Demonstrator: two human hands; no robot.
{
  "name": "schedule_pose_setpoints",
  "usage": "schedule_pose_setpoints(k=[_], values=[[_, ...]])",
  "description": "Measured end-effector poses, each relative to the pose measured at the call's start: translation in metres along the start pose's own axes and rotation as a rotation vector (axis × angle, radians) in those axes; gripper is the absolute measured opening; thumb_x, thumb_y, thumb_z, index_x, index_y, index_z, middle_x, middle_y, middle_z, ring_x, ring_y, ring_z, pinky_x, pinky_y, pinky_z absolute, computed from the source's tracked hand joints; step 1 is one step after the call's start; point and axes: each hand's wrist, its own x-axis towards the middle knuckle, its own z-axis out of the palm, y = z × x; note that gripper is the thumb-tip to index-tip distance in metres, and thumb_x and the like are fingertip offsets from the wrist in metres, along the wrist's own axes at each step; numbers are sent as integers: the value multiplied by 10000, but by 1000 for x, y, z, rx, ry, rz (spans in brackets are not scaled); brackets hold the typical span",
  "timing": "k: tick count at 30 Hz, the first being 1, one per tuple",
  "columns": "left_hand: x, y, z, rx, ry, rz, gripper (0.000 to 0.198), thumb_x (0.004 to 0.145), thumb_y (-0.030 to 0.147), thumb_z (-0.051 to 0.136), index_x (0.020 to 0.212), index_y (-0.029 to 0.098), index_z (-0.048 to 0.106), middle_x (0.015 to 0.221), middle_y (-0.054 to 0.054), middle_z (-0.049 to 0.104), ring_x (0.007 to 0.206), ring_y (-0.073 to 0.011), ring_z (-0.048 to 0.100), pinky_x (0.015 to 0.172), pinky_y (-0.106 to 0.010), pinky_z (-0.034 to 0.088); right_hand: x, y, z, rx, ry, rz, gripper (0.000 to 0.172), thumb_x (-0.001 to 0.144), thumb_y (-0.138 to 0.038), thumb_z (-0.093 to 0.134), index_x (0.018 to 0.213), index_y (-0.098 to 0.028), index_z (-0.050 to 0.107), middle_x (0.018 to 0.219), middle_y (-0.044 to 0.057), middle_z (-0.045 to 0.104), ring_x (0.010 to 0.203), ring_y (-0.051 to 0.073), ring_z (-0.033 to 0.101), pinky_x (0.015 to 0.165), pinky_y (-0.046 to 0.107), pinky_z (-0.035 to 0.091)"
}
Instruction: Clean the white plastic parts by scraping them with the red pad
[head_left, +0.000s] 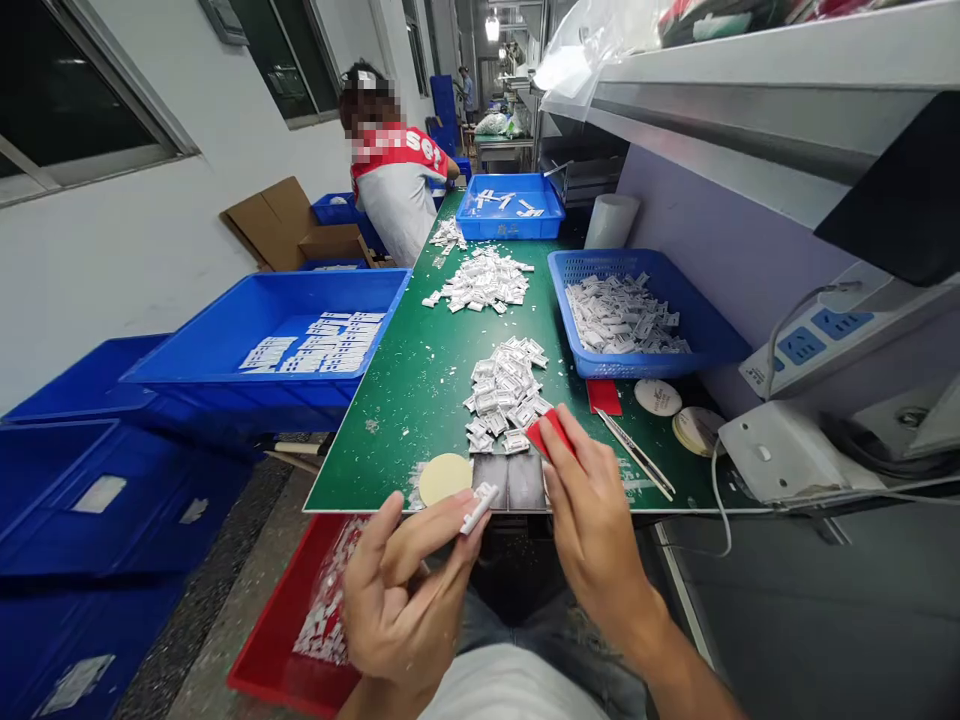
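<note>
My left hand [401, 590] pinches a small white plastic part [480, 507] between thumb and fingers, just below the near edge of the green mat [420, 390]. My right hand [592, 520] grips a small red tool [547, 435] and rests on the mat's near edge. Just ahead of the red tool lies a pile of white parts [504, 392]. A pale round disc [445, 478] sits on the mat beside my left hand.
A blue basket [712, 330] of white parts stands at right, a second pile [484, 280] and a blue tray [510, 225] farther back. Large blue bins [225, 370] line the left. A red bin [277, 650] sits below. Tweezers [637, 455] lie by my right hand. Another person [394, 180] works at the far end.
</note>
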Motion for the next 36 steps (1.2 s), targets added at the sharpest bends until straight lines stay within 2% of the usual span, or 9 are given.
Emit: schedule_pose_setpoints(k=[4,8,11,15,17,21,24,29,36], values=[[17,17,6,-86,46,12,546,765,81,902,1257,261,750,927,20,865,767,-180,835,815,-275,690,-3,12,3,91,-47,-151,616,1088,-164,480,1654,-396,418,1604,86,595,1293,293,663,1031,478,602],[39,20,4,-414,-78,-499,296,752,297,956,1010,242,822,802,-3,818,725,-198,826,655,-244,685,-6,23,-1,243,-24,357,541,1124,-236,440,1658,-322,414,1658,102,526,1504,301,526,1209,573,478],[43,12,6,-507,-212,-685,224,801,397,915,885,211,825,837,-50,806,838,-222,831,700,-252,686,-13,8,-11,354,-14,339,531,1136,-256,399,1664,-316,400,1738,65,399,1600,273,393,1267,506,425],[27,2,10,-243,-192,-249,118,831,233,886,922,214,815,900,-52,835,868,-194,812,834,-277,674,-18,-17,-19,276,29,37,579,1143,-294,367,1714,-253,280,1769,78,306,1551,258,444,1203,410,499],[20,1,9,-164,-225,-3,309,810,122,876,1079,251,794,952,-32,850,871,-211,821,832,-323,686,-15,-18,-17,169,41,-106,586,1124,-266,420,1702,-255,325,1691,111,439,1389,265,589,1113,408,564],[19,4,4,-128,-327,188,595,803,-37,802,1284,303,723,1010,-11,853,947,-229,828,881,-387,687,-10,-7,-10,66,14,5,608,1086,-146,475,1670,-300,407,1457,134,671,1216,262,679,1010,411,600],[26,10,6,-203,-293,68,388,840,50,816,1150,281,782,962,-27,836,873,-195,813,796,-304,671,-12,0,-11,110,29,-135,597,1086,-158,482,1660,-314,427,1509,124,639,1275,256,654,1027,396,596],[38,15,16,-533,-180,-289,213,815,164,879,831,244,682,756,41,753,851,-160,788,826,-281,652,-21,12,-21,167,96,251,569,1103,-207,448,1665,-286,405,1675,121,454,1520,300,479,1193,530,483],[36,20,21,-580,-232,-620,354,717,317,971,988,240,757,763,20,744,634,-137,744,607,-208,610,-29,10,-28,420,28,102,555,1125,-229,397,1677,-270,374,1742,85,364,1583,285,390,1267,528,404]])
